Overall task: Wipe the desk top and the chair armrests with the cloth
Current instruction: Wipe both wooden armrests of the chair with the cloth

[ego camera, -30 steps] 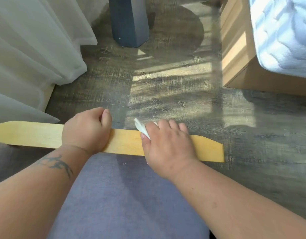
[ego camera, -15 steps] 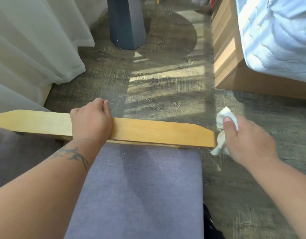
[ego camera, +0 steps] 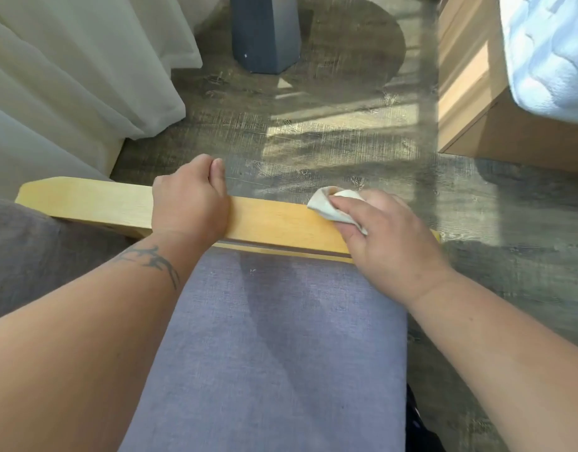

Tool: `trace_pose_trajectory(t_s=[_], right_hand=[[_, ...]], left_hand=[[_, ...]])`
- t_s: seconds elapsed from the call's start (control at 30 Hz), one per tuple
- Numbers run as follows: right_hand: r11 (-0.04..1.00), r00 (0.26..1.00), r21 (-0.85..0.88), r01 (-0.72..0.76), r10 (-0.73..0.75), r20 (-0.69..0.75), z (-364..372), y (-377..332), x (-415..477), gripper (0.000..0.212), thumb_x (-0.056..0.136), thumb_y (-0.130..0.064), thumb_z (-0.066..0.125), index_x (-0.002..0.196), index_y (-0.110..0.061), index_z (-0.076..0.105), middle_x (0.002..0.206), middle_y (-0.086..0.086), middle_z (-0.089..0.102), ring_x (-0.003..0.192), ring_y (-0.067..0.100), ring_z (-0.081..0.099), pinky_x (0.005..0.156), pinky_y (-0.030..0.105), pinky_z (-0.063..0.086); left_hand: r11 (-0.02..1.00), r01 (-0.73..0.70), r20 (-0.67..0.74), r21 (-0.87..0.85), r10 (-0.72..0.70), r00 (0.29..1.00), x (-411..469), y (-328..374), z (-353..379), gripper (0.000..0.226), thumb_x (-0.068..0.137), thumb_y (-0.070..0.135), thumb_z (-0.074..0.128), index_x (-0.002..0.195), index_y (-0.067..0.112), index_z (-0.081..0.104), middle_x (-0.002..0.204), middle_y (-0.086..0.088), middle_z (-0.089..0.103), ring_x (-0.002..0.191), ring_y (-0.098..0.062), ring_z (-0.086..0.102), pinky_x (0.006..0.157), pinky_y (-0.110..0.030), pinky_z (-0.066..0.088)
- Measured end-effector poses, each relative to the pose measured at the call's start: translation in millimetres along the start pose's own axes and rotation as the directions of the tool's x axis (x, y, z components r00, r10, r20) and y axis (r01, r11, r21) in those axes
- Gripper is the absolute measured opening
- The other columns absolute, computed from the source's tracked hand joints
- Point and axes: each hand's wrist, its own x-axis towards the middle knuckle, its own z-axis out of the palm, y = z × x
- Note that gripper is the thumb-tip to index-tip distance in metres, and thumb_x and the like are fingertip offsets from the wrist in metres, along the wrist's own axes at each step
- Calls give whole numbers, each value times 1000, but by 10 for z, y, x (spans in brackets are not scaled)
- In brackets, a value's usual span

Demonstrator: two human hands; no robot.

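Observation:
A light wooden chair armrest (ego camera: 274, 223) runs left to right across the middle of the view, above the grey-purple seat cushion (ego camera: 281, 337). My left hand (ego camera: 189, 200) curls over the armrest near its middle, gripping it. My right hand (ego camera: 385, 236) presses a small white cloth (ego camera: 330, 207) onto the right end of the armrest. Most of the cloth is hidden under my fingers. The desk is not in view.
White curtains (ego camera: 69, 76) hang at the left down to the wood-pattern floor (ego camera: 346, 151). A dark blue-grey furniture leg (ego camera: 264, 34) stands at the top centre. A wooden bed frame (ego camera: 470, 102) with a white mattress (ego camera: 548, 50) fills the upper right.
My right hand with the cloth swept off the armrest's right end half a second ago and has come back onto that end. My left hand stays gripping the armrest.

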Motion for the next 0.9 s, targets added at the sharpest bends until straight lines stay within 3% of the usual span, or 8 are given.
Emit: trace_pose_trajectory(t_s=[0.1,0.2,0.3,0.4,0.6,0.7,0.9], right_hand=[[991,984,8,-136,136,-118,-212,63,-171,40,83,-8,67,121,-22,68,104,10,64,98,37,57,78,35,43],[999,983,21,26,-22,-181,-267,-297,-329,44,77,-9,58,116,-29,67,99,7,63,88,34,59,64,32,43],[943,949,110,315,-315,-17,65,-764,-442,45,75,-12,50,113,-34,63,99,4,64,85,31,59,56,34,49],[913,865,43,406,-399,306,595,-1091,-324,48,78,-12,39,114,-27,66,110,1,62,93,27,55,52,29,34],[912,844,-194,360,-230,485,1177,-1308,98,38,92,-13,45,129,-9,54,135,10,44,109,29,45,64,37,33],[912,836,-244,330,-162,525,1027,-1168,2,38,91,-14,49,128,-9,54,128,11,49,111,31,46,67,37,31],[922,775,-378,80,181,606,595,-933,-85,36,94,-14,45,126,-11,60,127,12,51,118,30,48,82,38,45]], left_hand=[[1000,8,6,-6,-7,1000,-1,-4,-1,41,101,37,27,92,12,59,85,-11,67,82,-40,57,85,-42,32],[1000,11,-6,-27,-11,1000,-9,-3,-8,41,102,36,28,91,12,59,83,-11,67,81,-40,56,84,-41,33],[1000,-1,-13,-23,1,1000,-16,0,-22,40,102,35,28,88,12,58,81,-10,66,79,-40,56,81,-40,32],[1000,-5,-26,-26,4,1000,-18,-5,-17,40,102,35,28,86,13,57,79,-8,65,78,-38,55,78,-38,30],[1000,-26,-59,-4,26,998,5,-53,31,40,102,35,28,89,13,58,78,-6,64,78,-37,55,75,-34,25],[1000,-27,-57,-13,27,998,-3,-47,29,40,102,36,28,88,13,57,75,-3,61,77,-37,55,74,-35,26],[1000,-16,-26,-24,16,1000,-30,-3,-9,38,102,35,28,87,15,56,79,-6,66,79,-38,57,78,-37,28]])
